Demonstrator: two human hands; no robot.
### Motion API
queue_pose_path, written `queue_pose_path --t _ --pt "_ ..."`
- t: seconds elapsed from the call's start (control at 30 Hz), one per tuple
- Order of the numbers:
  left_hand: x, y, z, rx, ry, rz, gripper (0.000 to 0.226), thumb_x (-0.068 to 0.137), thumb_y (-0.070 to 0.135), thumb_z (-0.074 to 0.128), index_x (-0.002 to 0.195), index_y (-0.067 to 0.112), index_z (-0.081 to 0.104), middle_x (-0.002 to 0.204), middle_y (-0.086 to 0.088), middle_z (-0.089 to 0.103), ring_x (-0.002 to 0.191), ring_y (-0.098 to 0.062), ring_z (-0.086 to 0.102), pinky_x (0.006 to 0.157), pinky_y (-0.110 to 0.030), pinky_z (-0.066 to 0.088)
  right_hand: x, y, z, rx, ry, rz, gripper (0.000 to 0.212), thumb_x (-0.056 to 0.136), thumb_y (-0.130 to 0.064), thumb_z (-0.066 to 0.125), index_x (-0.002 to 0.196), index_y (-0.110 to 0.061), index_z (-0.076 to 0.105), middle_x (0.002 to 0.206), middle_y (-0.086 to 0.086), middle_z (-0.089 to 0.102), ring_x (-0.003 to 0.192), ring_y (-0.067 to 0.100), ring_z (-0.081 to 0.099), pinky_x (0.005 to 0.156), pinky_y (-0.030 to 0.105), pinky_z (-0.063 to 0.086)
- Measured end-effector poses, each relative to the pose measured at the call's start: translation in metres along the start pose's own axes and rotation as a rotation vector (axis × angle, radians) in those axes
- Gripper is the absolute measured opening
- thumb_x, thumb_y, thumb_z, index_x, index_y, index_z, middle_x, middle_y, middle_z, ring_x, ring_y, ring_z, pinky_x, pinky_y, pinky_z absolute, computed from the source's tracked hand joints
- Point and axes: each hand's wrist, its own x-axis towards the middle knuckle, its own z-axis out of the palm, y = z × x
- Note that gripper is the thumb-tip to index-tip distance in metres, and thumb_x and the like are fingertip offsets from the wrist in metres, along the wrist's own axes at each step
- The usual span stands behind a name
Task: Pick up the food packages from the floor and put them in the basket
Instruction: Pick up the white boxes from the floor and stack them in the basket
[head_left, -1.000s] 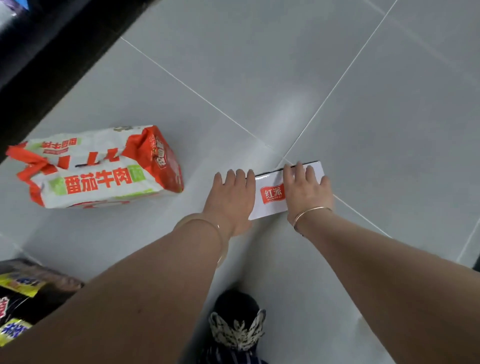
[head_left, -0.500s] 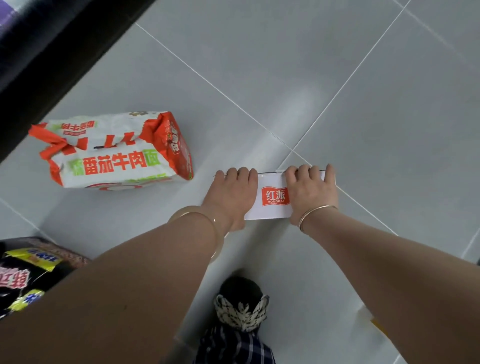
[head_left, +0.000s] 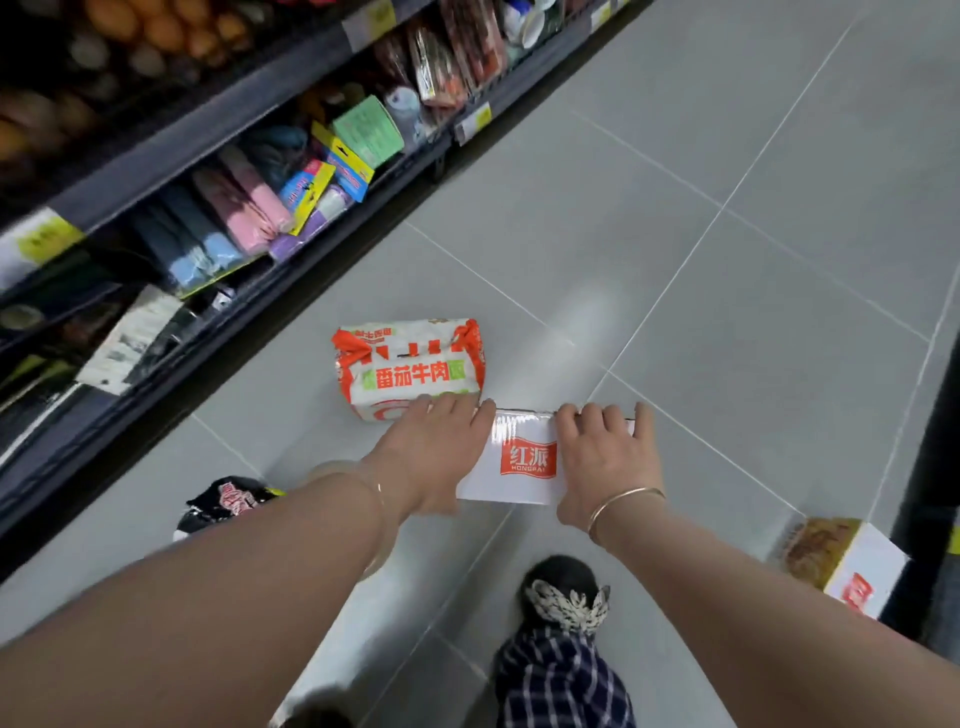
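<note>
Both hands hold a white box with a red logo (head_left: 524, 460) above the grey tiled floor. My left hand (head_left: 436, 452) grips its left end and my right hand (head_left: 605, 457) grips its right end, fingers curled over the far edge. Just beyond the left hand an orange-and-white noodle multipack (head_left: 410, 366) lies on the floor. A black snack bag (head_left: 228, 501) lies at the left, partly hidden by my left forearm. A second white box with a food picture (head_left: 841, 564) sits at the right. No basket shows in the head view.
A store shelf (head_left: 208, 171) stocked with cloths and packets runs along the left. A dark post (head_left: 935, 467) stands at the right edge. My shoe and checked trouser leg (head_left: 563, 649) are below the box. Open floor tiles stretch ahead.
The box has come up off the floor in both hands. The view has tilted up, bringing the shelf and the second box into sight.
</note>
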Motion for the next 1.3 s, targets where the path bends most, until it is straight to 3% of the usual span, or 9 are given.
queue_pose_path --t 0.17,0.3,0.5,0.67,0.97,1.1,1.23,1.3 --pt "-0.119 -0.036 -0.017 0.031 0.056 -0.030 0.095 0.070 0.042 0.071 0.143 0.010 0.019 0.131 -0.009 0.041 0.117 -0.027 0.045 0.099 -0.038 0.039 -0.078 -0.071 -0.064 -0.012 0.065 -0.023 0.082 0.073 -0.032 0.067 0.139 -0.008 0.024 0.130 0.012 0.044 0.121 0.031 0.042 0.110 0.051 0.017" --pt "-0.202 -0.048 -0.015 0.004 0.064 -0.084 0.099 0.069 0.043 0.070 0.145 0.011 0.015 0.132 -0.008 0.040 0.121 -0.026 0.042 0.102 -0.039 0.037 -0.131 -0.119 -0.092 -0.053 0.112 -0.081 0.082 0.073 -0.031 0.066 0.139 -0.008 0.024 0.131 0.014 0.043 0.121 0.033 0.041 0.111 0.054 0.015" --pt "-0.333 -0.030 0.012 -0.057 0.086 -0.225 0.087 0.073 0.042 0.066 0.141 0.012 0.021 0.132 -0.009 0.041 0.122 -0.027 0.041 0.105 -0.039 0.032 -0.216 -0.191 -0.098 -0.111 0.163 -0.204 0.086 0.072 -0.037 0.069 0.140 -0.008 0.023 0.132 0.013 0.042 0.122 0.031 0.040 0.111 0.052 0.015" --pt "-0.436 -0.014 0.053 -0.112 0.046 -0.349 0.099 0.070 0.039 0.073 0.145 0.010 0.015 0.137 -0.010 0.036 0.126 -0.028 0.038 0.107 -0.041 0.031 -0.285 -0.256 -0.091 -0.166 0.163 -0.329 0.082 0.074 -0.041 0.065 0.139 -0.010 0.025 0.129 0.011 0.043 0.120 0.030 0.041 0.111 0.052 0.015" --pt "-0.641 -0.029 0.151 -0.239 0.019 -0.570 0.097 0.069 0.037 0.075 0.144 0.011 0.019 0.134 -0.009 0.038 0.124 -0.028 0.040 0.105 -0.041 0.034 -0.394 -0.434 -0.090 -0.296 0.255 -0.541 0.082 0.076 -0.042 0.063 0.140 -0.010 0.025 0.131 0.011 0.043 0.121 0.029 0.041 0.110 0.050 0.016" --pt "-0.745 -0.045 0.206 -0.268 0.016 -0.649 0.100 0.070 0.039 0.074 0.145 0.009 0.016 0.136 -0.010 0.039 0.125 -0.028 0.040 0.105 -0.041 0.035 -0.449 -0.538 -0.088 -0.337 0.270 -0.603 0.083 0.073 -0.043 0.066 0.140 -0.012 0.026 0.131 0.009 0.045 0.121 0.028 0.042 0.109 0.048 0.019" --pt "-0.858 -0.055 0.266 -0.313 0.065 -0.744 0.087 0.073 0.044 0.072 0.140 0.013 0.025 0.129 -0.009 0.043 0.118 -0.027 0.043 0.099 -0.041 0.037 -0.512 -0.647 -0.081 -0.382 0.271 -0.658 0.089 0.072 -0.048 0.067 0.142 -0.014 0.023 0.132 0.009 0.042 0.123 0.028 0.040 0.108 0.046 0.021" --pt "-0.916 -0.060 0.296 -0.324 0.014 -0.784 0.085 0.071 0.042 0.073 0.137 0.012 0.028 0.128 -0.009 0.043 0.116 -0.028 0.043 0.098 -0.042 0.039 -0.546 -0.705 -0.074 -0.390 0.256 -0.704 0.088 0.072 -0.047 0.067 0.141 -0.014 0.024 0.132 0.008 0.042 0.124 0.028 0.040 0.108 0.047 0.022"
